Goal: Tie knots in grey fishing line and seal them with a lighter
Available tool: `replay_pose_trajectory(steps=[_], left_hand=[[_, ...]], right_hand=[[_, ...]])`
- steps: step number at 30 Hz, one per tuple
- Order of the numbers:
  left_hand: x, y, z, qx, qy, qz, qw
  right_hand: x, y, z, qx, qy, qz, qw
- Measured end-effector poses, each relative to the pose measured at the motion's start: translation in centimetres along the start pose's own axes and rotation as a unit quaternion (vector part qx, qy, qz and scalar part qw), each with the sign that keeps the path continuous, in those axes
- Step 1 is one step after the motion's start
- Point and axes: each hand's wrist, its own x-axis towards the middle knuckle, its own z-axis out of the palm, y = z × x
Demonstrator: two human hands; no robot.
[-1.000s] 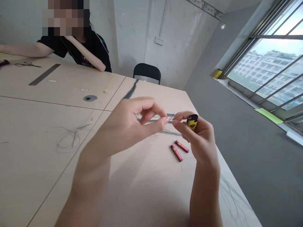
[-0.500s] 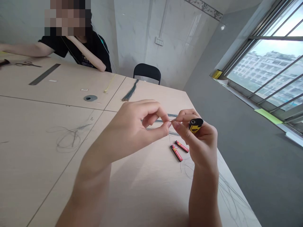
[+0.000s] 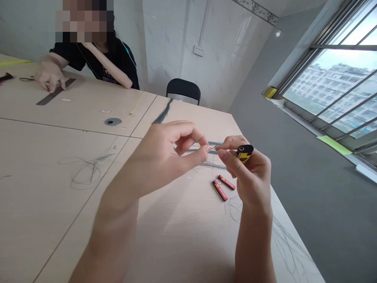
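Note:
My left hand point(image 3: 167, 149) pinches a short, thin thread point(image 3: 212, 147) between thumb and forefinger. Just to its right, my right hand point(image 3: 253, 173) keeps a black and yellow lighter point(image 3: 245, 155) tucked in its curled fingers. The right thumb and forefinger are close to the thread's other end; whether they grip it is too small to tell. Behind and below the hands, strands of grey-blue thread point(image 3: 216, 164) lie across the table, partly hidden by the fingers. Two red and black lighters point(image 3: 219, 191) rest on the tabletop below them.
Loose thread point(image 3: 85, 173) lies coiled at left, with more strands point(image 3: 287, 239) along the right table edge. Farther back are a tied thread bundle point(image 3: 163, 113), a grey disc-shaped roll point(image 3: 113, 122) and a ruler point(image 3: 44, 100). Another person's hand point(image 3: 51, 74) touches the ruler. A chair point(image 3: 184, 89) stands behind.
My fingertips have drawn slightly apart, showing the thin thread between them. Across the table, the other person's hand has come in from the left onto the ruler.

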Motion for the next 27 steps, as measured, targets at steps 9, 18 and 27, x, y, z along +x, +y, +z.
replay_pose_trajectory(steps=[9,18,27], left_hand=[[0.3,-0.6,-0.3,-0.017,0.004,-0.029,0.999],[0.8,-2.8,-2.5,-0.061,0.09,-0.113,0.988],[1.3,-4.7,-4.4,-0.079,0.25,-0.113,0.958]], right_hand=[[0.6,0.4,0.0,0.076,0.009,0.074,0.994],[1.7,0.7,-3.3,0.201,-0.098,0.197,0.955],[0.6,0.7,-11.0,-0.121,0.147,0.28,0.941]])
